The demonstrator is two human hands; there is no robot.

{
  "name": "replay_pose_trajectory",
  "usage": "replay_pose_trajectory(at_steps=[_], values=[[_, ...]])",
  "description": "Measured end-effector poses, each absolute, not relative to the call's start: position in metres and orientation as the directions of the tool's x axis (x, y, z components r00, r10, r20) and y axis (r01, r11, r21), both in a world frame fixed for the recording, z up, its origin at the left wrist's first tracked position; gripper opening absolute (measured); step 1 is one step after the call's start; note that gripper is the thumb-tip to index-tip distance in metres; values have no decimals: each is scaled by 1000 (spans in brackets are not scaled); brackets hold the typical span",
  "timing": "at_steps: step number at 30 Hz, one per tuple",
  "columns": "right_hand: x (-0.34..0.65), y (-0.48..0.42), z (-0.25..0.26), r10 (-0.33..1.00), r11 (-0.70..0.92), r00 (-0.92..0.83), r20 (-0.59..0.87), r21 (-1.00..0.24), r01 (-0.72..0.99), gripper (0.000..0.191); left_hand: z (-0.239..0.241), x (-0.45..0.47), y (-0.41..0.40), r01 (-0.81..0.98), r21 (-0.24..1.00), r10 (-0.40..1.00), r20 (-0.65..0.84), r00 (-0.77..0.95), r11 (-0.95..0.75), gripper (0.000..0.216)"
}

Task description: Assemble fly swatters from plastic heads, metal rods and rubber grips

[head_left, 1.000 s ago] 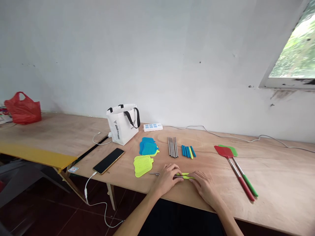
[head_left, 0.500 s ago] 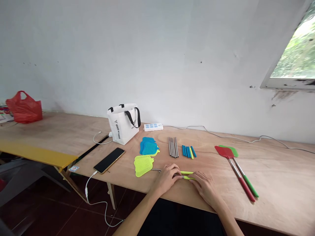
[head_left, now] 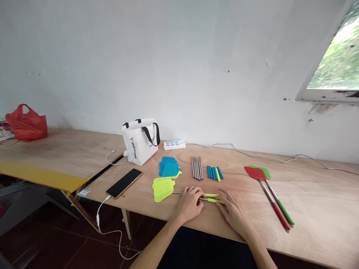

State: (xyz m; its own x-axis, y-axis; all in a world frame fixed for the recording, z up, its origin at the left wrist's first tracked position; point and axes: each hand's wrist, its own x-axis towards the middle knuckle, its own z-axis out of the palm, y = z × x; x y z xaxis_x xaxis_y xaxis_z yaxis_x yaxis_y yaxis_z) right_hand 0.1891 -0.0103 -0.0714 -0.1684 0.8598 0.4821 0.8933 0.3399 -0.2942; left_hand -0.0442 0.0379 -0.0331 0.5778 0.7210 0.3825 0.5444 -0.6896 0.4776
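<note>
On the wooden table, the left hand grasps two metal rods, hiding their middles. The right hand meets their yellow grips; whether its fingers clench is unclear.

Soft daylight evenly brightens the wall; window glares; dim floor seems slightly blurred

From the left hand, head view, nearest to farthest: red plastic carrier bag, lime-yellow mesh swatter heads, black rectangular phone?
1. Lime-yellow mesh swatter heads: just left of the left hand.
2. Black rectangular phone: farther left, lying flat.
3. Red plastic carrier bag: far left, on the other wooden table.
</note>
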Motion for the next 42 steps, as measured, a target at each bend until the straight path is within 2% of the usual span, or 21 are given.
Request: replay_pose_trajectory(at_steps=[8, 14, 19, 33, 37, 42], values=[[189, -9, -68, 859, 403, -244, 450, -300, 865, 25, -32, -43, 39, 633, 471, 789, 376, 486, -614, 29], [193, -7, -73, 853, 354, -190, 486, -272, 895, 25, -37, -42, 38, 702, 450, 826, 409, 389, -553, 21], [196, -5, -76, 861, 318, -144, 488, -294, 901, 26, -41, -42, 42, 659, 492, 819, 414, 397, -568, 18], [196, -2, -78, 865, 359, -174, 471, -337, 870, 31, -49, -42, 47, 535, 552, 768, 421, 483, -639, 35], [195, -3, -77, 866, 353, -172, 470, -331, 875, 30, -46, -42, 46, 591, 520, 787, 396, 473, -617, 38], [194, -5, -77, 861, 332, -157, 484, -300, 894, 32, -39, -43, 40, 713, 456, 838, 404, 368, -533, 26]])
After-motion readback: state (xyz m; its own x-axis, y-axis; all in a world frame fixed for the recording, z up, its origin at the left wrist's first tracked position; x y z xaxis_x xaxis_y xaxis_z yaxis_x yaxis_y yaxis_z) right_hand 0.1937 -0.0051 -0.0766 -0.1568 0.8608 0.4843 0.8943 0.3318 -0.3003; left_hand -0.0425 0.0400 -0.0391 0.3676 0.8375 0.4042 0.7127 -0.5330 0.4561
